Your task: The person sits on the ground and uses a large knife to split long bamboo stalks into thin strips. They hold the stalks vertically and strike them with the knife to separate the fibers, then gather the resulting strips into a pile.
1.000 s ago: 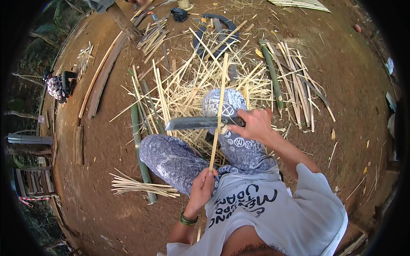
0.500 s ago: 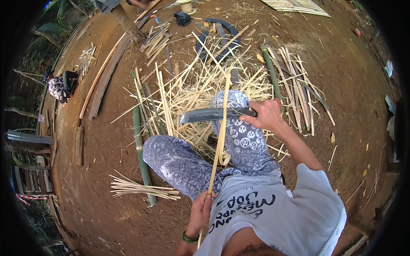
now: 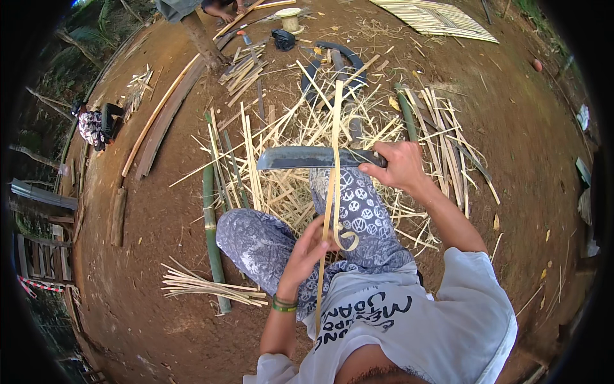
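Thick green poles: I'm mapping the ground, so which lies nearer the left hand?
The left pole, crossed by a strip bundle; the right pole lies beyond the right hand.

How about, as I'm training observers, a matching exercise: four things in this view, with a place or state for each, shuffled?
1. Knife
2. Thin sliver
3. Spool
4. Bundle of strips

A. near the black bag
B. lying across a green pole
C. in the right hand
D. curled at its lower end

Pairs: 1-C, 2-D, 3-A, 4-B
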`<state>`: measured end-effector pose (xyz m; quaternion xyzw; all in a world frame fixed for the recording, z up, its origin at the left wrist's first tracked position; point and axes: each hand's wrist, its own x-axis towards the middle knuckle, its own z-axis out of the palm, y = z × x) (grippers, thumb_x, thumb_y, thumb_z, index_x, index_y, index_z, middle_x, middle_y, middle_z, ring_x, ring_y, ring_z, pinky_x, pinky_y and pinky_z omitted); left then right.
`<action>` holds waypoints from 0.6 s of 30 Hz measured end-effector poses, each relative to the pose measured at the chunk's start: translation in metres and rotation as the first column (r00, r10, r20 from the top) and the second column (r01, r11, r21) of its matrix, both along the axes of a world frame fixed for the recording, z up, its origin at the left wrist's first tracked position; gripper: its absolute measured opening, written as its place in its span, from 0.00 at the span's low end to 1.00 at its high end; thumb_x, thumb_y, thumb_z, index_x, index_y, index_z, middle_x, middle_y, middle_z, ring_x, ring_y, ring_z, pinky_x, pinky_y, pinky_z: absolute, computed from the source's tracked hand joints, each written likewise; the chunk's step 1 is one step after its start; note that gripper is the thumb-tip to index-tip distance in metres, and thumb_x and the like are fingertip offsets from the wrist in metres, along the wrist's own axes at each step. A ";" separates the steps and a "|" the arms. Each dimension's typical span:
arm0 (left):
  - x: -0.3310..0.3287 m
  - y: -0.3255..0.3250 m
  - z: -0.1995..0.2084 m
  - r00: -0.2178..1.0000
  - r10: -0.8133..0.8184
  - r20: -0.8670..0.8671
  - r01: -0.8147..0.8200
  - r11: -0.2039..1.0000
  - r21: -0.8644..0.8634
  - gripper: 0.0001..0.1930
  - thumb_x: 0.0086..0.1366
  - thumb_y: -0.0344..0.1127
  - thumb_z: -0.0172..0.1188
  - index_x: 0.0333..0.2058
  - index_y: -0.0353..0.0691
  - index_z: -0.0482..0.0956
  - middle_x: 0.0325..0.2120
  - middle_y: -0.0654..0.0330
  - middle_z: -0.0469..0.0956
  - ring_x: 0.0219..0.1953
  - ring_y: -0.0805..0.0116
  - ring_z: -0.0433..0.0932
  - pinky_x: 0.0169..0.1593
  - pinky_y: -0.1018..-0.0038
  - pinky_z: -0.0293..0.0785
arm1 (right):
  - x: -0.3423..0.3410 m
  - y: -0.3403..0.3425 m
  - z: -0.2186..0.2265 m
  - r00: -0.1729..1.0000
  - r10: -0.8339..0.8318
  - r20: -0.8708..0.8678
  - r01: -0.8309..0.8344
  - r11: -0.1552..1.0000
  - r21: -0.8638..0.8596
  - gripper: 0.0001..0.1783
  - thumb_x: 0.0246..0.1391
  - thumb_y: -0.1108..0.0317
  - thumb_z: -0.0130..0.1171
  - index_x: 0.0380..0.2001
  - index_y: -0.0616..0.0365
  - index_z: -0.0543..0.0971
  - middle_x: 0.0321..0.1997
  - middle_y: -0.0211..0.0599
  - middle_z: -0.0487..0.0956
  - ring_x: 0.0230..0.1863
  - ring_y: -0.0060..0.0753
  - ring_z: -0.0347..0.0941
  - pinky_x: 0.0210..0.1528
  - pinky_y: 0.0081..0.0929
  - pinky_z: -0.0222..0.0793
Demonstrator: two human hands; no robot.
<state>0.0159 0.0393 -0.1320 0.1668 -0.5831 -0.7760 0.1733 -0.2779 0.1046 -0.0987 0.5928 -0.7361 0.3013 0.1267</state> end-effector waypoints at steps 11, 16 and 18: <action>-0.064 -0.021 0.037 0.987 0.087 0.136 -0.102 0.989 0.104 0.19 0.79 0.41 0.38 0.59 0.41 0.70 0.17 0.74 0.59 0.15 0.86 0.54 0.18 0.85 0.51 | 0.021 -0.013 0.008 0.990 0.065 -0.124 -0.071 0.996 -0.051 0.36 0.51 0.27 0.56 0.16 0.51 0.76 0.11 0.32 0.73 0.11 0.32 0.69 0.16 0.40 0.59; -0.049 -0.006 0.033 0.993 -0.004 0.117 0.000 0.999 0.035 0.16 0.79 0.37 0.39 0.53 0.39 0.73 0.15 0.73 0.58 0.13 0.85 0.55 0.18 0.84 0.55 | -0.035 -0.024 0.010 0.974 -0.209 -0.088 0.210 0.978 0.003 0.40 0.52 0.22 0.49 0.22 0.52 0.82 0.09 0.33 0.72 0.11 0.32 0.70 0.17 0.39 0.65; -0.045 -0.002 0.028 0.996 -0.001 0.091 -0.005 0.998 0.068 0.15 0.79 0.37 0.39 0.53 0.38 0.73 0.15 0.74 0.58 0.14 0.85 0.55 0.18 0.83 0.55 | -0.030 -0.026 0.018 0.951 -0.299 0.076 0.285 0.946 0.153 0.39 0.53 0.24 0.50 0.22 0.53 0.81 0.07 0.32 0.69 0.11 0.32 0.69 0.18 0.42 0.66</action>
